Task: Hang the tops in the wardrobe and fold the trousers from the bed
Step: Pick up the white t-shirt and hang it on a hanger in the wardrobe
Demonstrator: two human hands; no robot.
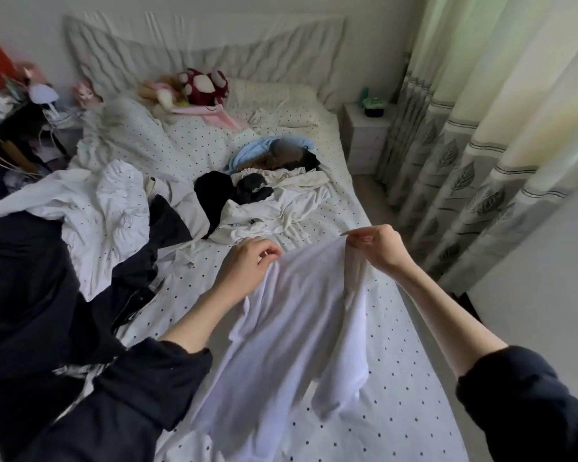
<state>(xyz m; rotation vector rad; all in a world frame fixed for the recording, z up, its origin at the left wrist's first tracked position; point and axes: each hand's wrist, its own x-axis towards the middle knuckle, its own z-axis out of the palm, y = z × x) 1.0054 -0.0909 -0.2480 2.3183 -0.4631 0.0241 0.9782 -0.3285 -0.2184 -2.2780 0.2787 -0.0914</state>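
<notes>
A white garment (294, 325) hangs above the near end of the bed (411, 388), held up by its top edge. My left hand (247, 265) pinches the left corner of that edge. My right hand (377, 245) pinches the right corner, slightly higher. The cloth droops between them and its lower part trails down toward the polka-dot sheet. A heap of black and white clothes (254, 201) lies in the middle of the bed. Dark garments (30, 295) are piled at the left edge. No wardrobe is in view.
A rumpled polka-dot duvet (107, 208) covers the bed's left half. Plush toys (194, 88) and a pillow (274, 101) sit by the headboard. A white bedside cabinet (364, 138) stands at the far right, beside leaf-patterned curtains (474, 145). A cluttered stand (14, 121) is at far left.
</notes>
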